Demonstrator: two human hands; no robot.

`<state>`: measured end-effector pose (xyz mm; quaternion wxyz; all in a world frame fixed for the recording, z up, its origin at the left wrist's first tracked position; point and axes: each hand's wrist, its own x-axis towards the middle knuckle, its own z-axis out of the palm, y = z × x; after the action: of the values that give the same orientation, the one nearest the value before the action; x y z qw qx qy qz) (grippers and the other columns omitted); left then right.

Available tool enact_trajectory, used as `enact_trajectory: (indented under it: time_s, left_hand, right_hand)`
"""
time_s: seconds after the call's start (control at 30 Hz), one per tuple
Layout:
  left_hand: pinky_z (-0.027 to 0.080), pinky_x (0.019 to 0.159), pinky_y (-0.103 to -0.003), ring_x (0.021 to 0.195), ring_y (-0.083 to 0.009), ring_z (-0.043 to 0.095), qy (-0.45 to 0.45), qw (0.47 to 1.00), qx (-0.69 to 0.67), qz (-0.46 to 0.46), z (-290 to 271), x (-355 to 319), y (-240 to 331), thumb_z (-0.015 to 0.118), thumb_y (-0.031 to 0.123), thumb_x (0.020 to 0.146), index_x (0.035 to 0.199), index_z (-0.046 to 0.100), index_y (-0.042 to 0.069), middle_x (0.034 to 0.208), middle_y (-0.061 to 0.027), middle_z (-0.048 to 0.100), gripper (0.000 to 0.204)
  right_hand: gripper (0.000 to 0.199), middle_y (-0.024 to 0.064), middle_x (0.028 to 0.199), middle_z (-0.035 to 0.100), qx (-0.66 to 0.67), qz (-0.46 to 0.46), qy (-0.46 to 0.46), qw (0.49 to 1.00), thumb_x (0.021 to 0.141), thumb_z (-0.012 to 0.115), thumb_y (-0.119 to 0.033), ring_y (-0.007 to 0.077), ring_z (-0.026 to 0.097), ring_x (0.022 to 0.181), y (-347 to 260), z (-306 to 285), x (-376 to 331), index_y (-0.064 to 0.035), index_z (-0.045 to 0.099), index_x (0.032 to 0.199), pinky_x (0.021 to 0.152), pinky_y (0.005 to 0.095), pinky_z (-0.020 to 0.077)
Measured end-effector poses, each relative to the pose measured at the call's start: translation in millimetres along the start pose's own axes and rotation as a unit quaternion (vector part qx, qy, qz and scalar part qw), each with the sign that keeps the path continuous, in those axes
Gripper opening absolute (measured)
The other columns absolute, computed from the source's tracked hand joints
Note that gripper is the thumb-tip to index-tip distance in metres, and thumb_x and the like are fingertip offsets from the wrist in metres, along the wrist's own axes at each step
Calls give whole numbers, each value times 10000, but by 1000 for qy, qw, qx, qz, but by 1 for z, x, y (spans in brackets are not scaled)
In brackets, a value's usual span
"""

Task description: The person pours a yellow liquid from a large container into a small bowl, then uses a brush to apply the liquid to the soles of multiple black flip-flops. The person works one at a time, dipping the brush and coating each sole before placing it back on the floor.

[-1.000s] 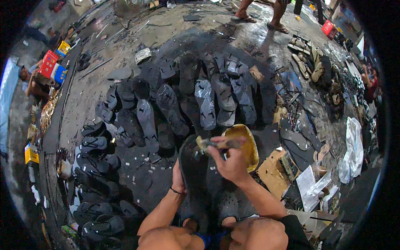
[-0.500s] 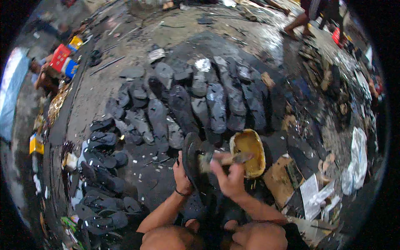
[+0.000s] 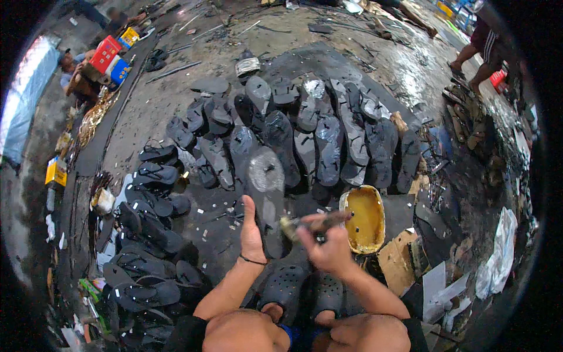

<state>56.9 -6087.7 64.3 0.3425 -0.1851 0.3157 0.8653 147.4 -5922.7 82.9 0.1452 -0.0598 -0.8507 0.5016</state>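
My left hand [image 3: 252, 237] is closed on the edge of a dark sandal sole [image 3: 271, 217], thumb up along its side. The sole stands tilted with its broad face toward me, and its far end has a shiny wet patch. In my right hand [image 3: 328, 249] is a brush [image 3: 322, 224], its pale bristles by the lower half of the sole; blur hides whether they touch. To the right of that hand lies a cut-open tub [image 3: 382, 234] of yellowish liquid. Beyond the held sole, several black soles [image 3: 329, 146] lie in rows, some glossy.
Black flip-flops [image 3: 146, 290] are heaped at my left. At my right are brown cardboard [image 3: 396, 261], a white plastic bag [image 3: 497, 255] and scraps. My clogs [image 3: 284, 287] are below my hands. A person [image 3: 76, 76] sits by crates [image 3: 105, 54] far left; another's legs [image 3: 484, 50] show far right.
The sole has turned from nearly edge-on to show its broad face, and my left hand has turned with it. The brush has shifted slightly. The whole view has also shifted.
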Motion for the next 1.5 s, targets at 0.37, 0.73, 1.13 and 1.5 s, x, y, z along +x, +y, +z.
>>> enact_trajectory:
  time_s: [0.37, 0.73, 1.13, 1.5]
  left_hand:
    - [577, 708, -338, 824, -213, 688, -10, 999, 42, -3, 9, 16, -20, 516, 726, 876, 1107, 654, 56, 1034, -80, 705, 722]
    - [582, 787, -381, 880, -242, 696, -68, 996, 31, 51, 3, 78, 3, 424, 549, 1007, 1254, 584, 54, 1037, -98, 703, 576]
    - [387, 1042, -453, 1202, -343, 506, 339, 553, 587, 484, -126, 51, 83, 778, 301, 819, 1396, 409, -30, 1286, -198, 559, 760]
    - [442, 945, -463, 1126, -425, 572, 534, 452, 657, 280, -190, -99, 145, 527, -6, 790, 1494, 215, -92, 1256, -309, 571, 775]
  right_hand:
    - [226, 131, 910, 738, 112, 14, 37, 993, 866, 736, -192, 240, 717, 838, -21, -4, 15, -3, 707, 986, 786, 346, 541]
    - [227, 104, 916, 735, 115, 90, -23, 989, 864, 745, -153, 183, 693, 828, -16, -13, 24, -29, 697, 1048, 780, 311, 528]
    - [229, 158, 1062, 644, -222, 149, 109, 957, 930, 664, -136, 246, 630, 948, 129, -95, -59, 27, 636, 1089, 831, 359, 501]
    - [209, 188, 846, 675, -164, 271, 64, 946, 848, 713, -130, 365, 657, 786, 105, -125, -114, 6, 631, 984, 742, 429, 507]
